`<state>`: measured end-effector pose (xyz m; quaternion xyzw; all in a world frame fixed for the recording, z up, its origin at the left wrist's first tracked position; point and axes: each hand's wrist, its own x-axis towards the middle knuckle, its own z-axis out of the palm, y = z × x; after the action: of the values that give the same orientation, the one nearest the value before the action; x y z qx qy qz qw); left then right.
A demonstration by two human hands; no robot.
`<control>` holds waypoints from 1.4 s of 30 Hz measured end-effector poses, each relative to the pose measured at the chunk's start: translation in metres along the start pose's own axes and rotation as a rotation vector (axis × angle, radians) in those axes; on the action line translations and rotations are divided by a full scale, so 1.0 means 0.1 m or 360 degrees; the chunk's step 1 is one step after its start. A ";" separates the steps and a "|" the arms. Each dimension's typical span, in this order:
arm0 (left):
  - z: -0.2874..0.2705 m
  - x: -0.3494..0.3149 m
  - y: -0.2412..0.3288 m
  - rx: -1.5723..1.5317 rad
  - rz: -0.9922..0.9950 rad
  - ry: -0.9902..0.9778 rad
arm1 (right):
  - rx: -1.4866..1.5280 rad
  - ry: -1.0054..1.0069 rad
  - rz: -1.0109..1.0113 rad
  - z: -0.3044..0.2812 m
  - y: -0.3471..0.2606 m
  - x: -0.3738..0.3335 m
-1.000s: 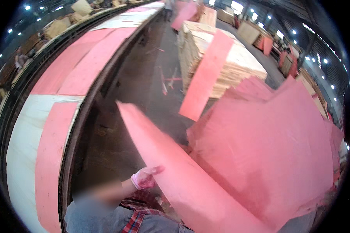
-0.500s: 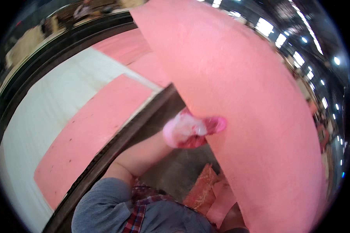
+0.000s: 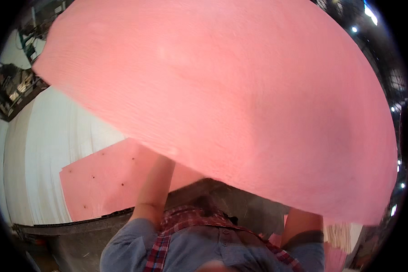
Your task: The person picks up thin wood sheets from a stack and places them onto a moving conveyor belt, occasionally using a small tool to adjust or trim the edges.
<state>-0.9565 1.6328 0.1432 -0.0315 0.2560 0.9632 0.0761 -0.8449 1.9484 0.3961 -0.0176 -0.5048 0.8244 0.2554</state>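
Note:
A wide, thin pink sheet (image 3: 222, 99), with a faint wood-like grain, is held up tilted in front of me and fills most of the view. My left forearm (image 3: 154, 190) reaches up to its near edge. There a blurred pale patch looks like the thumb of my left hand (image 3: 170, 151) on the sheet; the other fingers are hidden underneath. Towards the right, my right forearm (image 3: 303, 222) goes under the same edge, and the sheet covers that hand wholly. Below the sheet, a smaller pink sheet (image 3: 99, 181) with dark spots lies on a whitish sheet surface (image 3: 45, 154).
A dark edge (image 3: 109, 220) borders the whitish surface on my side. Low at the right stands a stack of thin pale sheets (image 3: 339, 235), with pink pieces (image 3: 334, 257) by it. Machinery (image 3: 20, 86) shows at the far left.
The large pink sheet has swung left and now lies across the view over the whitish surface. My left hand has gone mostly beneath it, and my right forearm has come into view.

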 end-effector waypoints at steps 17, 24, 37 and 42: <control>-2.69 1.28 0.94 -0.0438 0.0558 0.1167 | -0.0425 -0.1298 0.1946 0.81 4.93 1.29; -3.97 0.91 0.98 -0.0109 0.0158 0.0518 | 0.0514 0.0023 0.1764 -0.81 5.07 1.20; -0.90 2.28 2.77 0.0442 0.0961 0.0706 | 0.0419 -0.0158 0.0523 1.15 4.15 3.36; -2.14 1.79 2.26 0.0298 0.0687 0.0359 | 0.0481 -0.0288 0.0546 0.42 4.82 2.93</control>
<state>-1.1651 1.3559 0.0496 -0.0762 0.3517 0.9196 -0.1575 -1.3064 1.8693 0.0776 0.0090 -0.3863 0.9200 0.0650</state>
